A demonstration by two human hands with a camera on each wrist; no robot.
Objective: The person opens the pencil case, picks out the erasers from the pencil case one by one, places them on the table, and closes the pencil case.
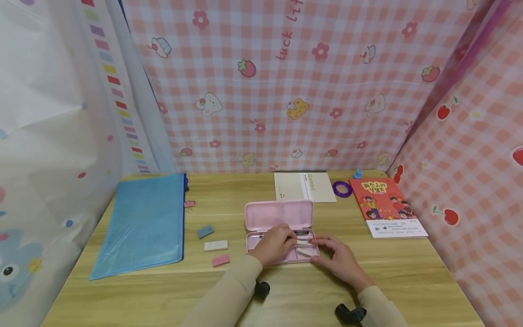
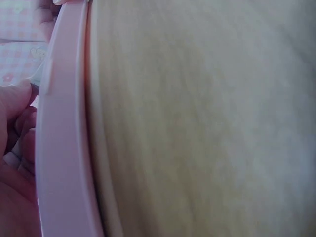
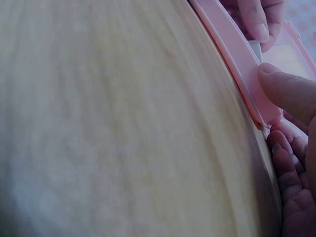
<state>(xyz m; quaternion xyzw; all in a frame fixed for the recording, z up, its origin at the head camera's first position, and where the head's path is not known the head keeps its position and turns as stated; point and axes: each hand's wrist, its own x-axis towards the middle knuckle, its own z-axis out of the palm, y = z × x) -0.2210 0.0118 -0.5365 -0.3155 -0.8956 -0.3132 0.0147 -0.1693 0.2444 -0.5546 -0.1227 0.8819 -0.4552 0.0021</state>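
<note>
Pink pencil case sat open at mid-table, lid up, tray toward the person. I saw both hands at the tray.

Left hand lay over the tray's left-centre, fingers curled down onto the contents. From the head view I couldn't tell whether it actually gripped anything. Left wrist view showed only the case's pink rim close up and blurred, fingers just behind it.

Right hand was at the tray's right front corner. Right wrist view showed the thumb pressed on the rim of the case, other fingers curled beneath the corner, so it pinched that edge. A white eraser-like piece lay in the tray between the two hands, and a pen lay along the tray's far side.

On the wooden table: blue zip pouch at far left; blue eraser, white eraser and pink eraser between pouch and case. Behind the case was a notebook, then a purple tape ring, then a red book at right.
</note>
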